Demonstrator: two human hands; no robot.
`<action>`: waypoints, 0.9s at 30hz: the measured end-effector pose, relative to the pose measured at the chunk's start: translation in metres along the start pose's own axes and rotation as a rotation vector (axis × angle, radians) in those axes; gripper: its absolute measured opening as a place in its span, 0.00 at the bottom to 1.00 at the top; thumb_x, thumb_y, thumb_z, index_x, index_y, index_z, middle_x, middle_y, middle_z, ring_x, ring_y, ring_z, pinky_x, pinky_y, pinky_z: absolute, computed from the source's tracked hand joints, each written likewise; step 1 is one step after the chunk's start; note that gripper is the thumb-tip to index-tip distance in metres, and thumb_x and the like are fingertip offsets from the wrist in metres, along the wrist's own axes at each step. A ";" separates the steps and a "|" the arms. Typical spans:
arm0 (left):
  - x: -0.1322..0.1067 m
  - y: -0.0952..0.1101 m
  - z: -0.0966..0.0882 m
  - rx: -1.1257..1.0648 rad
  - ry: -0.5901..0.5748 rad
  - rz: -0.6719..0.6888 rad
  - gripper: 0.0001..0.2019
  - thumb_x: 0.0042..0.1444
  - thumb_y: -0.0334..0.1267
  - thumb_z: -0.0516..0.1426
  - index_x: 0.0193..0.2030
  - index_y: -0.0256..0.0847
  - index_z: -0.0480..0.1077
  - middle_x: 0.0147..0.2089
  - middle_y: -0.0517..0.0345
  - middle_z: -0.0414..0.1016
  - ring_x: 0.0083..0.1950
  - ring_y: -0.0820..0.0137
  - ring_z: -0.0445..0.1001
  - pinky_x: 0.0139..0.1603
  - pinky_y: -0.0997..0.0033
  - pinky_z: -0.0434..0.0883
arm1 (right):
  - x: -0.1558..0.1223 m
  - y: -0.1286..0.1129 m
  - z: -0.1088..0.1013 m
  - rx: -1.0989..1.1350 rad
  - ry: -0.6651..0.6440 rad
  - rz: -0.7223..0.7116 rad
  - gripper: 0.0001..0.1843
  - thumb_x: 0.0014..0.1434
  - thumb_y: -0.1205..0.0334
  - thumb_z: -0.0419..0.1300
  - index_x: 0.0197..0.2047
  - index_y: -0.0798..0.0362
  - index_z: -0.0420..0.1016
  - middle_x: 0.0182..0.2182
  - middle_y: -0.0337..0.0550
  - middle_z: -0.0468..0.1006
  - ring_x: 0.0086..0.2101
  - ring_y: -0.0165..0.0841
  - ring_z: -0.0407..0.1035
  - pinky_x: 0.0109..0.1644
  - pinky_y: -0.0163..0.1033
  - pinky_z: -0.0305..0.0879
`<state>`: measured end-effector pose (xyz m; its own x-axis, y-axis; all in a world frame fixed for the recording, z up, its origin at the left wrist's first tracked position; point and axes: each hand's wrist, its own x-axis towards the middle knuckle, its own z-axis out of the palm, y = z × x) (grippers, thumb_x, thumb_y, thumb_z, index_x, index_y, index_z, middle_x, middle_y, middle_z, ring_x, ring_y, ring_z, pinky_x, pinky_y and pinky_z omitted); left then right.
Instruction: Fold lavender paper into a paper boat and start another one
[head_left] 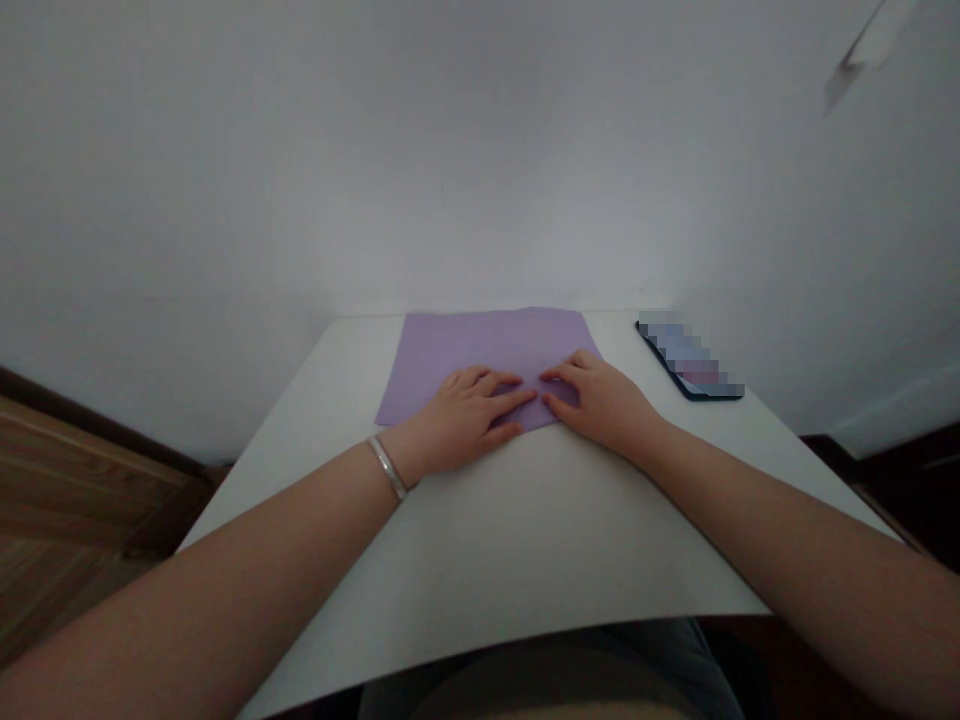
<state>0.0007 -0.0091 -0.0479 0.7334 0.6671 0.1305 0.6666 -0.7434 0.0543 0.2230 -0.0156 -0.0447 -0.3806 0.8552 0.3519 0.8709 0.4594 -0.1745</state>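
A sheet of purple paper (480,340) lies on the white table, its far edge close to the wall. My left hand (472,415) rests over the near edge of the paper, fingers spread and pointing right. A silver bangle (387,467) circles that wrist. Across from it, my right hand (592,395) touches the paper's right side, with thumb and fingers apart and curved toward the left hand. The fingertips of both hands come close together without clearly meeting. Parts of the paper's near and right edges are hidden under the hands.
A phone (688,360) with a pixelated screen lies on the table (480,560) at the right. The pale wall (465,160) stands directly behind the table. Wooden furniture (82,480) is at the lower left. The table's near edge runs just in front of my body.
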 end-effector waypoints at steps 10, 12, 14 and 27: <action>0.000 0.001 0.000 -0.025 0.014 -0.002 0.22 0.64 0.50 0.48 0.61 0.47 0.65 0.66 0.53 0.62 0.63 0.57 0.59 0.64 0.51 0.56 | -0.008 -0.012 -0.013 0.012 -0.059 -0.553 0.11 0.60 0.66 0.57 0.41 0.50 0.80 0.39 0.43 0.80 0.40 0.35 0.69 0.48 0.41 0.65; 0.000 0.001 -0.001 -0.036 0.008 -0.001 0.21 0.64 0.49 0.48 0.62 0.47 0.64 0.66 0.53 0.62 0.63 0.57 0.59 0.64 0.51 0.56 | -0.009 -0.013 -0.014 0.027 -0.094 -0.533 0.12 0.61 0.67 0.56 0.43 0.50 0.80 0.41 0.43 0.80 0.41 0.34 0.69 0.48 0.40 0.65; 0.000 0.000 -0.001 -0.048 0.001 0.004 0.21 0.64 0.48 0.49 0.62 0.48 0.64 0.66 0.53 0.62 0.64 0.57 0.59 0.64 0.50 0.56 | -0.010 -0.013 -0.014 0.037 -0.113 -0.496 0.12 0.61 0.67 0.56 0.43 0.49 0.80 0.41 0.42 0.80 0.41 0.34 0.70 0.48 0.40 0.65; 0.002 0.000 -0.008 -0.058 -0.080 0.013 0.26 0.59 0.42 0.52 0.65 0.46 0.60 0.67 0.52 0.59 0.65 0.56 0.56 0.65 0.51 0.53 | -0.014 -0.012 -0.014 0.009 -0.124 -0.550 0.16 0.64 0.67 0.53 0.47 0.45 0.79 0.40 0.42 0.79 0.41 0.33 0.69 0.46 0.38 0.63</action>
<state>0.0010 -0.0080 -0.0401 0.7518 0.6573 0.0522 0.6498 -0.7520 0.1108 0.2226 -0.0365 -0.0349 -0.8119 0.5106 0.2831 0.5314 0.8471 -0.0040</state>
